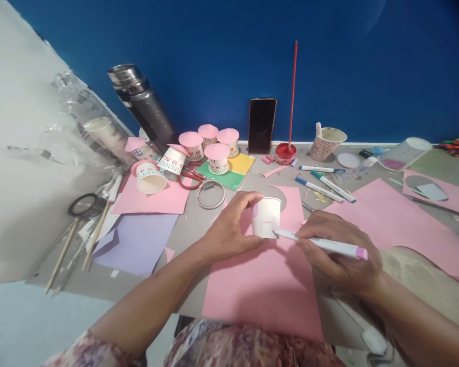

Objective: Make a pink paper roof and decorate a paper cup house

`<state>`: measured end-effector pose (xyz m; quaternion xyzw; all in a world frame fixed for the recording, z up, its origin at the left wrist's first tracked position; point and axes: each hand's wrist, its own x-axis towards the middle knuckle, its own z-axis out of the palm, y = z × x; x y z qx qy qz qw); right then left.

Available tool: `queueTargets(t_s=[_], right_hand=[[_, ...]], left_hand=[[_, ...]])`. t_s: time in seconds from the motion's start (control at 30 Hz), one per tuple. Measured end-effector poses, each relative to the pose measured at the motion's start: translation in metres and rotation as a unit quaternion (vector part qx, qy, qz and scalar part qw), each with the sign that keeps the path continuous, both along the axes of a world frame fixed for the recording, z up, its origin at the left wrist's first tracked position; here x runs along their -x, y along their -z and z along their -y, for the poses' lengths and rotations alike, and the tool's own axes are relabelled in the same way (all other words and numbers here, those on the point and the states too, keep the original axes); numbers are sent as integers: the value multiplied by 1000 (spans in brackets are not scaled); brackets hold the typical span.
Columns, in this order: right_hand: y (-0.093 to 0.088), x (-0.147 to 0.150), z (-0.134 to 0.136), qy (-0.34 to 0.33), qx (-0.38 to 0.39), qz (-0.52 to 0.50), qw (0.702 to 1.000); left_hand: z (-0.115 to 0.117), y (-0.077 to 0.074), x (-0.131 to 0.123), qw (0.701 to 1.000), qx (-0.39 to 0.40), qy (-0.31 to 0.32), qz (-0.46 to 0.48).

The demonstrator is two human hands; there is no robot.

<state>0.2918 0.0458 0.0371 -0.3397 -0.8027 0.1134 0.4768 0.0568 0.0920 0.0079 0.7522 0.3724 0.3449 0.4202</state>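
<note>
A small white paper cup (263, 215) is held by my left hand (233, 224), thumb at its lower edge and fingers near the top. Pale purple lines on its side form a square outline, with a rounded mark at the left. My right hand (338, 250) grips a white marker (329, 245) with a pink-purple end. The marker's tip is at the cup's side, by the lower right of the square. Under both hands lies a pink paper sheet (260, 300).
Decorated cups with pink cone tops (217, 151) stand at the back left, near a leaning dark flask (149, 107). A phone (262, 125) leans on the blue wall. Several markers (321, 189) lie at the right. Purple paper (137, 242) and black tape (86, 205) are at the left.
</note>
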Motion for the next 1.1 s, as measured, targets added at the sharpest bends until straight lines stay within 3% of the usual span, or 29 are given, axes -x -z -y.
queueTargets(t_s=[0.47,0.83,1.1], right_hand=[[-1,0,-2,5,-19,-27,999],[0,-3,0,-17,-10,16,1000],[-1,1,2,-17,-18,-5,1000]], left_hand=[[0,0,0,1000,19,3,16],[0,-1,1,1000,5,-4,11],[1,-1,0,998,-50,-13,-24]])
